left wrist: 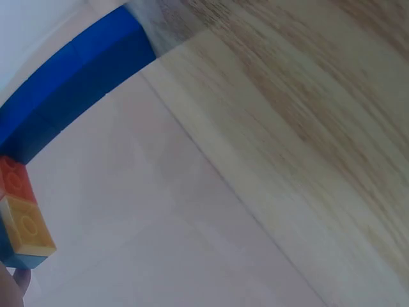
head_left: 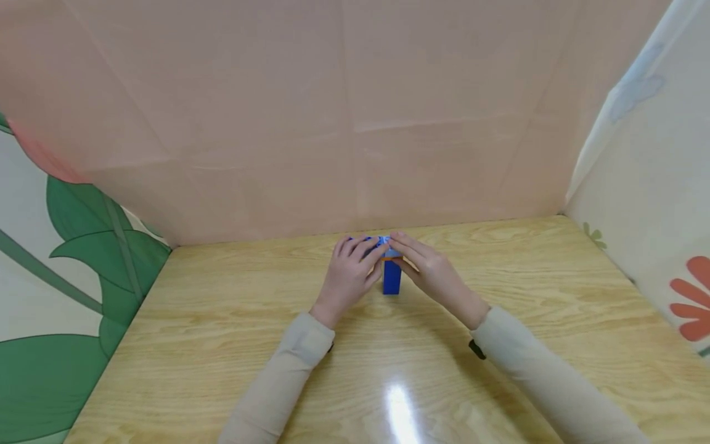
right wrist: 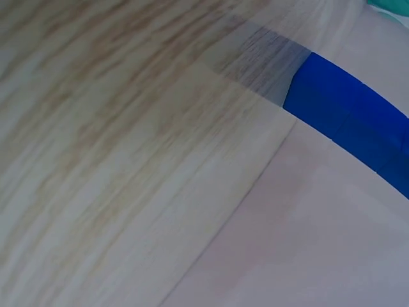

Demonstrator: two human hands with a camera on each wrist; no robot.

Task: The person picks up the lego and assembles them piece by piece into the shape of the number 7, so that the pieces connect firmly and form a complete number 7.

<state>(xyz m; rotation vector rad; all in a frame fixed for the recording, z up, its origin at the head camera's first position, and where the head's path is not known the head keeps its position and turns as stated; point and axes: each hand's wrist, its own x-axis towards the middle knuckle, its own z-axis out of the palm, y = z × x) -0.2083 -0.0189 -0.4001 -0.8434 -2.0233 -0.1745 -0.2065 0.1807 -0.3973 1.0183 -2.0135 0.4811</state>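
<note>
A tall column of blue toy bricks (head_left: 391, 279) stands upright on the table, and its stacked joints show in the right wrist view. Light-blue toy bricks (head_left: 394, 253) lie across its top over a thin orange edge. From the left, my left hand (head_left: 349, 270) holds the top bricks with bent fingers. My right hand (head_left: 438, 274) pinches their right side, thumb low and fingers above. In the left wrist view, a red brick (left wrist: 16, 180) and a yellow brick (left wrist: 29, 225) sit at the column's upper end, a fingertip (left wrist: 23, 279) beside them. The hands hide much of the top.
The wood-grain table (head_left: 233, 333) spreads around the column. Behind it hangs a pink cloth backdrop (head_left: 277, 123), close to the column's far side. Printed panels with green leaves (head_left: 127, 259) and a red flower (head_left: 693, 299) flank the table.
</note>
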